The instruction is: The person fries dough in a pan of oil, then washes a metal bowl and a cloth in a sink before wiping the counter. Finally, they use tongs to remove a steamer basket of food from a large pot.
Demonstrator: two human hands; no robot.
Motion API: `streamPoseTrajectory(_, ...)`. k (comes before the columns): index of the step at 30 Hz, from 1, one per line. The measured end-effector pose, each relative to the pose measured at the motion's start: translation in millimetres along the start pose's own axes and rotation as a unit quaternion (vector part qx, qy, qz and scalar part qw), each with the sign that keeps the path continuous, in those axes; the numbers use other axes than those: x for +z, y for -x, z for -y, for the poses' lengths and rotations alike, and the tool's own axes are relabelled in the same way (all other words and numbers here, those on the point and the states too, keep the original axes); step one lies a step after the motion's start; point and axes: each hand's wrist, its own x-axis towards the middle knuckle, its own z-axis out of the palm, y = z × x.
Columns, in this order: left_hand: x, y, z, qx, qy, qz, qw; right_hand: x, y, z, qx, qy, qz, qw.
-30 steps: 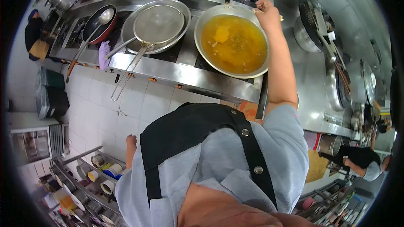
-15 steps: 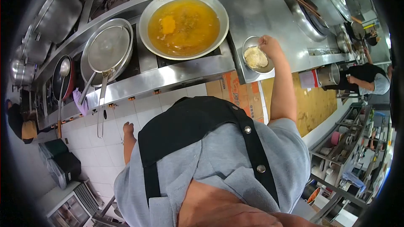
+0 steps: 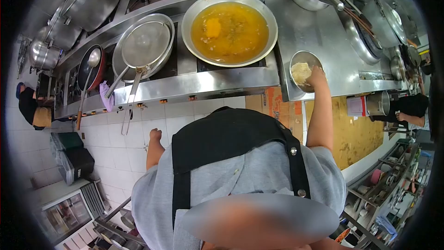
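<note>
My right hand [image 3: 317, 78] reaches into a metal bowl [image 3: 312, 58] on the steel counter, its fingers curled in a pale, lumpy mixture [image 3: 300, 71]. The fingertips are partly hidden in the bowl. To the left of the bowl, a wide pan [image 3: 273, 37] on the stove holds yellow-orange oil [image 3: 245, 30], with an orange foamy patch and small bits afloat in it. Loosely curled and low at my left side, my left hand [image 3: 156, 134] hangs over the tiled floor, apart from everything, with nothing visible in it.
Two strainers [image 3: 147, 44] rest over a metal bowl on the stove. Beside them is a dark red pan with a ladle [image 3: 94, 58]; a purple cloth [image 3: 106, 96] hangs on the stove's front edge. Large pots [image 3: 92, 2] stand far left. Other people are at both sides.
My right hand has gone from the bowl's far rim down into the pale mixture, nearer to me. The whole view has shifted, so the stove and counter sit further right.
</note>
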Motion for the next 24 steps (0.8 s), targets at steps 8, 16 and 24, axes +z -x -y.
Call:
streamPoseTrajectory(8, 13.5, 9.5, 14.9, -0.016, 0.013, 0.015, 1.000, -26.9, 2.5, 4.4, -0.049, -0.053, 0.068, 0.995)
streamPoseTrajectory(16, 17.1, 11.4, 16.6, -0.082, 0.276, -0.055, 0.956, -29.3, 5.7, -7.8, -0.094, -0.218, 0.041, 0.971)
streamPoseTrajectory(24, 7.6, -4.9, 1.0, -0.070, 0.040, 0.019, 0.997, -79.8, 25.3, -6.1, -0.091, -0.225, 0.025, 0.970)
